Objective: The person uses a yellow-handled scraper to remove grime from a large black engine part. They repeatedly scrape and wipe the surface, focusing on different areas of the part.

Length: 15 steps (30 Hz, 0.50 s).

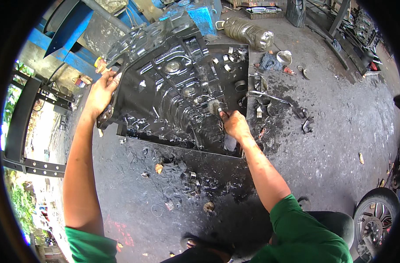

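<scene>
A large engine block [165, 83], black and wet with glossy oil or fluid, is tilted over a shallow black tray [195, 151]. My left hand [102, 93] is closed on the flange at the block's left end, with the fingertips partly hidden behind it. In my right hand [236, 126] is a brush [214, 106] with a greyish, bristly head. That head is at the block's right side, close against its wet surface; whether it touches cannot be made out. Below the right hand, a grey rag-like piece [229, 143] lies in the tray's corner.
Several metal bearing shells lie at the tray's right side. A large plastic bottle [249, 33] lies behind on the oil-stained floor. To the right are a bluish rag [270, 62], a metal ring [284, 57] and a wheel [375, 221]. Blue machinery [197, 19] stands at the back.
</scene>
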Each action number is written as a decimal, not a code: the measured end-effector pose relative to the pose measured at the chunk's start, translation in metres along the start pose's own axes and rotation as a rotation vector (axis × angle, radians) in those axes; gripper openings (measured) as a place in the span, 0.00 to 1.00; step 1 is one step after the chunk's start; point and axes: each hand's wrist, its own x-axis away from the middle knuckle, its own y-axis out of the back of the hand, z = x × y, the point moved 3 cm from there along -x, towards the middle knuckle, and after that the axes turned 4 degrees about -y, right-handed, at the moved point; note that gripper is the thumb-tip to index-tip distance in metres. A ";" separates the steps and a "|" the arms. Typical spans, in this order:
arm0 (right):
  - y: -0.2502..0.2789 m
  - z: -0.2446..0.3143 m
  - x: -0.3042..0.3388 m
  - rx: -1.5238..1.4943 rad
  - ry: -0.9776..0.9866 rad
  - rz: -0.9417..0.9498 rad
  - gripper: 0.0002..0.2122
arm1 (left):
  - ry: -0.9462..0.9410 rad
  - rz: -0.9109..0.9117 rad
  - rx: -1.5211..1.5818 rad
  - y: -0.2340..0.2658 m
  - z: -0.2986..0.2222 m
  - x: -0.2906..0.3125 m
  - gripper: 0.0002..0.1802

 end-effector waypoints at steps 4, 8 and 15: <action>0.018 0.033 -0.007 0.191 0.096 0.161 0.15 | 0.029 0.055 -0.006 -0.002 -0.006 0.004 0.30; 0.040 0.047 -0.015 0.181 0.157 0.164 0.18 | 0.005 0.023 -0.017 -0.002 -0.007 0.006 0.30; 0.022 0.042 -0.024 0.204 0.459 0.138 0.18 | -0.035 0.025 -0.031 0.001 -0.008 0.004 0.28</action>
